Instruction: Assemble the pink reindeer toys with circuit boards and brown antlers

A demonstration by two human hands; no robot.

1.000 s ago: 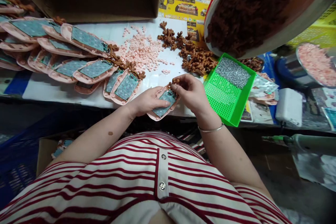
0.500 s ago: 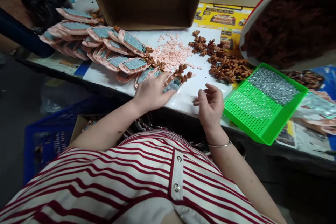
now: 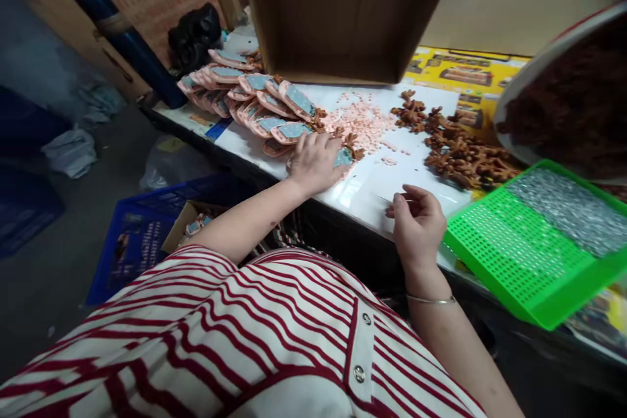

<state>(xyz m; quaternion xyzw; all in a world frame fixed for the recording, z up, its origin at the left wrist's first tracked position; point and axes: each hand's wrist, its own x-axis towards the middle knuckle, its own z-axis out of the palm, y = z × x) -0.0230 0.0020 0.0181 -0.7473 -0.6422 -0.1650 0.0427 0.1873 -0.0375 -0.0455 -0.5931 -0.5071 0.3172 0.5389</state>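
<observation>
My left hand (image 3: pixel 316 162) lies palm down on a pink toy shell with a blue-green keypad and brown antlers (image 3: pixel 345 155), pressing it onto the white tabletop (image 3: pixel 377 183) at the end of a row of like shells (image 3: pixel 255 95). My right hand (image 3: pixel 416 219) hovers at the table's near edge, fingers loosely curled, with nothing visible in it. A heap of small pink buttons (image 3: pixel 365 121) and a pile of brown antler pieces (image 3: pixel 455 150) lie beyond the hands.
A green perforated tray (image 3: pixel 514 255) holding small silvery screws sits to the right. A big open cardboard box (image 3: pixel 347 13) stands at the back, a round basin of brown pieces (image 3: pixel 573 104) far right. Below left are a blue crate (image 3: pixel 132 235) and a carton.
My left hand carried the pink shell to the left and laid it down by the row. My right hand let go and drew back to the table edge. The view swung left.
</observation>
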